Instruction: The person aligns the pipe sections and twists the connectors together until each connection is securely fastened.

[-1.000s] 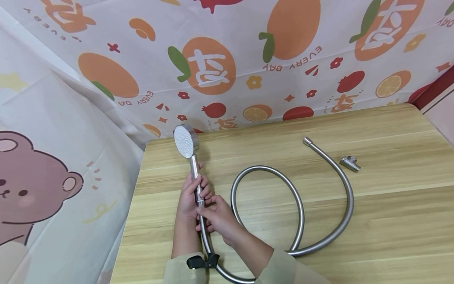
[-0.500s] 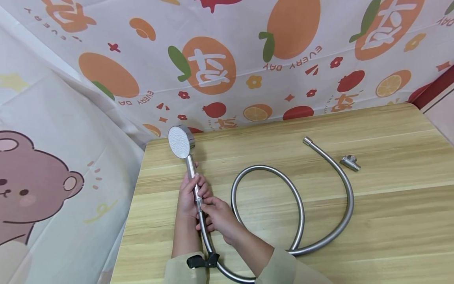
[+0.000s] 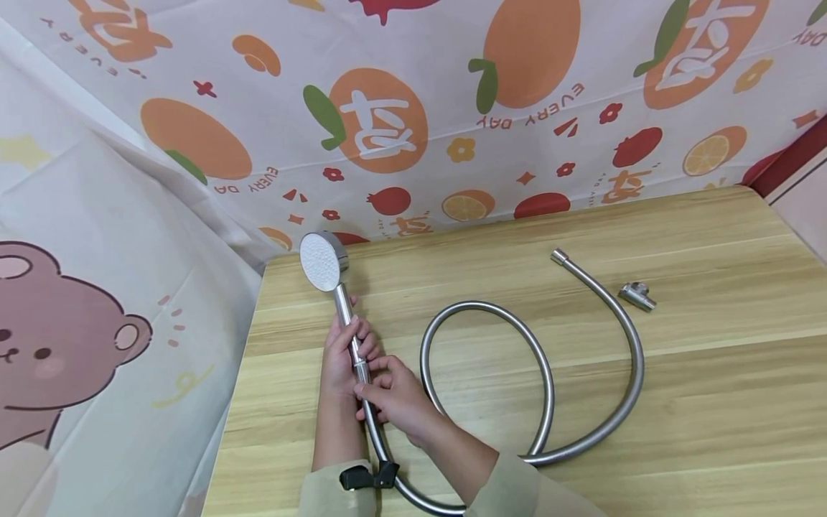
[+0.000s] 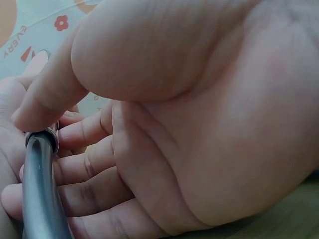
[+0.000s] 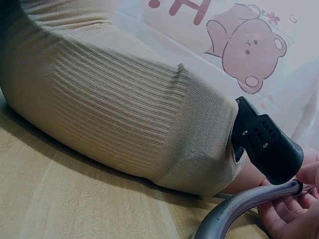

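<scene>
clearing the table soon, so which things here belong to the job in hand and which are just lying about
In the job:
shower head, held by left hand
hose, pinched near one end by right hand

Lying about:
metal fitting, untouched on the table; possibly related

Shower head (image 3: 325, 262): housing glossy, chrome-like; spray face (image 3: 319, 263) white, pebbled, plastic-looking. Handle (image 3: 344, 305): polished metal, smooth. Hose (image 3: 478, 306): grey metallic, satin sheen. Small fitting (image 3: 638, 296): bright metal, reflective. Tabletop (image 3: 711, 373): wood-grained, smooth, low lustre (solid timber or laminate, cannot be told). Sleeve (image 5: 134, 114): beige ribbed cloth, matt. Wrist mount (image 5: 271, 144): black, plastic-looking. Backdrop (image 3: 439, 64): printed sheeting, smooth, lightly creased.
</scene>
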`<act>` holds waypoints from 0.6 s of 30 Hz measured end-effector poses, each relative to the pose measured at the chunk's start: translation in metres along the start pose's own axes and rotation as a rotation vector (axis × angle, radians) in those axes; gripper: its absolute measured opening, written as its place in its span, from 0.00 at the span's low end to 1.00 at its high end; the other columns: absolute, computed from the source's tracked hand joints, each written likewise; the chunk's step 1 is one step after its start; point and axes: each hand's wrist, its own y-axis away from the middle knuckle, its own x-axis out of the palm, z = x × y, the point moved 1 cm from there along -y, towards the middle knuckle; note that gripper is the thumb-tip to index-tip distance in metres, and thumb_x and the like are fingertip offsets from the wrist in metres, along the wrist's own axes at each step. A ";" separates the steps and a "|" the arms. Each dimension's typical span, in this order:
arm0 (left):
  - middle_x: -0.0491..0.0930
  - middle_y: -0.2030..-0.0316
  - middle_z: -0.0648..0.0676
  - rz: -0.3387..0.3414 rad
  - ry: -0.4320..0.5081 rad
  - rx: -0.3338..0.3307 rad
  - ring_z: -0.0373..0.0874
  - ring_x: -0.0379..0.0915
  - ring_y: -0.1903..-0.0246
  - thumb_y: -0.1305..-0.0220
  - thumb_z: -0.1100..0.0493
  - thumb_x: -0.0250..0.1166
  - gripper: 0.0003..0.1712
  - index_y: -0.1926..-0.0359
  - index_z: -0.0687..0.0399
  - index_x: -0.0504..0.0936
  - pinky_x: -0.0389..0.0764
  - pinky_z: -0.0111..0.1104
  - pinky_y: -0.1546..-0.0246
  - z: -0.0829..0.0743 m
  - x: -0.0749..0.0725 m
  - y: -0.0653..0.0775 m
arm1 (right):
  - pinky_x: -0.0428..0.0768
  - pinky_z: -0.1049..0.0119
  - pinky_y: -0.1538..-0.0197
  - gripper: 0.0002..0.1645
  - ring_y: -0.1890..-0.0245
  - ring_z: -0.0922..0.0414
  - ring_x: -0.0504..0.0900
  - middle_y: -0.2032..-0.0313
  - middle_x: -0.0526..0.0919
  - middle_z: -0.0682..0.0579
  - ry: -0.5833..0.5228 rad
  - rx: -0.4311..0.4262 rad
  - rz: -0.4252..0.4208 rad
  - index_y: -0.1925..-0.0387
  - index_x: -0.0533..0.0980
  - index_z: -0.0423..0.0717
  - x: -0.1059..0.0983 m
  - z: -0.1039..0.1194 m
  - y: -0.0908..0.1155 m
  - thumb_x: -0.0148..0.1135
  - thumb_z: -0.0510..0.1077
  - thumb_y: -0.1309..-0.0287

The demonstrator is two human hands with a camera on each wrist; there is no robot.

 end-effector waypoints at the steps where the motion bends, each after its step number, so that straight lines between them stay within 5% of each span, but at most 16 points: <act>1: 0.66 0.77 0.47 0.003 0.001 0.002 0.37 0.53 0.86 0.23 0.65 0.40 0.25 0.29 0.53 0.48 0.63 0.26 0.85 0.000 0.000 0.000 | 0.81 0.68 0.76 0.24 0.77 0.57 0.85 0.69 0.82 0.49 0.005 -0.006 0.001 0.44 0.68 0.45 0.000 0.000 0.000 0.65 0.43 0.38; 18: 0.68 0.78 0.47 -0.046 -0.031 -0.004 0.36 0.60 0.87 0.23 0.67 0.40 0.22 0.33 0.47 0.60 0.65 0.26 0.86 0.001 0.002 0.000 | 0.80 0.68 0.76 0.21 0.77 0.56 0.84 0.68 0.81 0.47 0.033 0.004 0.001 0.43 0.67 0.43 0.003 0.007 0.005 0.59 0.43 0.34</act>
